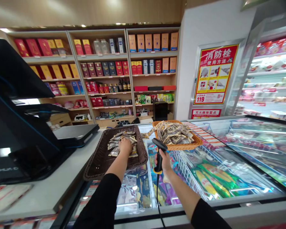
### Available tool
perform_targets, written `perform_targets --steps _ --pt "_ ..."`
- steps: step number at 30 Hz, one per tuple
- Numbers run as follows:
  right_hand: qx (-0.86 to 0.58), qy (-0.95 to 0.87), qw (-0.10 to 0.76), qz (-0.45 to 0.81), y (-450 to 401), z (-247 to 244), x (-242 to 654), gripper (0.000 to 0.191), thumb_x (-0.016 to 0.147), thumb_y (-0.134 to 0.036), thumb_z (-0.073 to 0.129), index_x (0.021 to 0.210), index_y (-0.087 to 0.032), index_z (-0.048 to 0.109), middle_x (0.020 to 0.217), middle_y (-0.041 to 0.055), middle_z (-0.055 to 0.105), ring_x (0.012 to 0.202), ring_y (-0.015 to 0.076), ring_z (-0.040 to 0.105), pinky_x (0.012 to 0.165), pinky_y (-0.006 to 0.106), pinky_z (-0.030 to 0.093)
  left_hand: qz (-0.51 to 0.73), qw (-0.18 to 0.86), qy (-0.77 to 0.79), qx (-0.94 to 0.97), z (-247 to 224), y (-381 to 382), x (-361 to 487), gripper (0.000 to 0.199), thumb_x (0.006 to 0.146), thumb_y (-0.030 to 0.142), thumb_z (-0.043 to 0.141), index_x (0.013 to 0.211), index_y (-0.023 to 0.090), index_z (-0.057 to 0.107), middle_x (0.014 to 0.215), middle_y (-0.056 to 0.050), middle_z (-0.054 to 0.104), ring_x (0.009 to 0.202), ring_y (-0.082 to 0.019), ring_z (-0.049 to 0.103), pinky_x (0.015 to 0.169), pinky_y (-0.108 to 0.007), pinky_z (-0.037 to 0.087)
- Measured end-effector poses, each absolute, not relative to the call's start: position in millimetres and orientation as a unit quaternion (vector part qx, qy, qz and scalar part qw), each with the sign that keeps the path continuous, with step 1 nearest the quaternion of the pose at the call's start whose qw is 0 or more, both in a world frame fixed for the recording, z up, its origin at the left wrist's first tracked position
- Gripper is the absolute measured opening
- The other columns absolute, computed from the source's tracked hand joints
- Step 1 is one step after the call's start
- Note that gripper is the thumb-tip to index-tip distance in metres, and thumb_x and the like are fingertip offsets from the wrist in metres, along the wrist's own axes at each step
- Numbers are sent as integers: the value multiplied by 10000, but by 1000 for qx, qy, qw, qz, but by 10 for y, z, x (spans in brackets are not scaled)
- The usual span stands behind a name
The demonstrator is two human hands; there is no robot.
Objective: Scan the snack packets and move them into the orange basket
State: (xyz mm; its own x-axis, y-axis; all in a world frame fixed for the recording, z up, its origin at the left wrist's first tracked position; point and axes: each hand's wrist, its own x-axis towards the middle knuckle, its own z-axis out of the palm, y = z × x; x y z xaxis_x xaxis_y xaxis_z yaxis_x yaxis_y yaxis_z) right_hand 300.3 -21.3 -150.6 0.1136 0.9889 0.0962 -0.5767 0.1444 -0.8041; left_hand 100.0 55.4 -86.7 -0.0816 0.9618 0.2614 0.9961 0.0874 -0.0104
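Observation:
My left hand [125,145] reaches into a dark brown wicker basket [95,163] and rests on a pile of small clear-and-beige packets [114,152]. Its fingers curl downward among them, and whatever they grip is hidden. In my right hand [166,161] is a black barcode scanner [159,156] with yellow trim, held upright by its handle. From its base a black cable [158,197] hangs down. Just beyond the scanner, an orange-brown wicker basket [181,147] is heaped with similar beige packets [173,132]. Loose packets [147,133] lie between the two baskets.
Both baskets sit on a glass-topped freezer [228,203] with bagged goods inside. At left, a checkout machine [16,133] and a flat scale [78,135] stand on a white counter [52,181]. Shelves of boxes [105,76] line the back wall.

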Motion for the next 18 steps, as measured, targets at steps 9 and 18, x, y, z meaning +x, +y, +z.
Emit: perform_targets --steps 9,18 --pt "-313 -349 677 567 -255 -1437 3036 437 628 -583 702 727 -201 513 478 -50 539 311 106 446 295 226 351 -223 29 -730 -645 -807 616 880 363 946 318 354 1123 134 611 1052 -171 681 991 -247 638 803 -300 446" --pt "-301 -365 683 556 -312 -1340 3070 423 662 -575 684 787 -198 537 481 -52 527 321 108 442 305 225 349 -462 -54 -654 -597 -836 711 917 283 870 365 479 799 156 656 757 -89 677 800 -234 638 715 -300 451"
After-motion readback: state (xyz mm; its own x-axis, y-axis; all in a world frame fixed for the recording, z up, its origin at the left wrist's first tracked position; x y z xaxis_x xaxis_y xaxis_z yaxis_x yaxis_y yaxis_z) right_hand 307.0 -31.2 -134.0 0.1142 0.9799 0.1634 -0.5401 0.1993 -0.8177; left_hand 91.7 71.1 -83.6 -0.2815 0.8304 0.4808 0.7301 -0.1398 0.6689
